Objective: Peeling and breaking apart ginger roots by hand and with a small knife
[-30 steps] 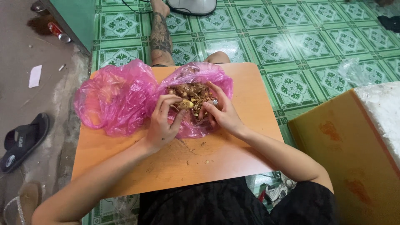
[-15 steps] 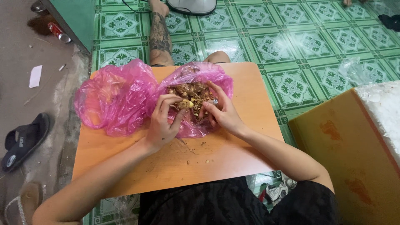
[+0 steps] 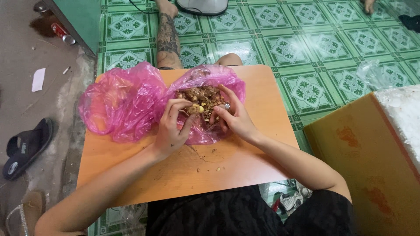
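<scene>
Pink bag [image 3: 205,87] of brown bits: left hand [image 3: 170,129] pinches a yellow piece [image 3: 200,109], right hand [image 3: 234,116] grip curled inside.

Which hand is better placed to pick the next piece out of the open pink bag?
Probably the left hand: its fingertips already pinch a small yellow piece at the brown pile. The right hand rests on the open pink bag, its fingers curled at the pile's edge.
</scene>
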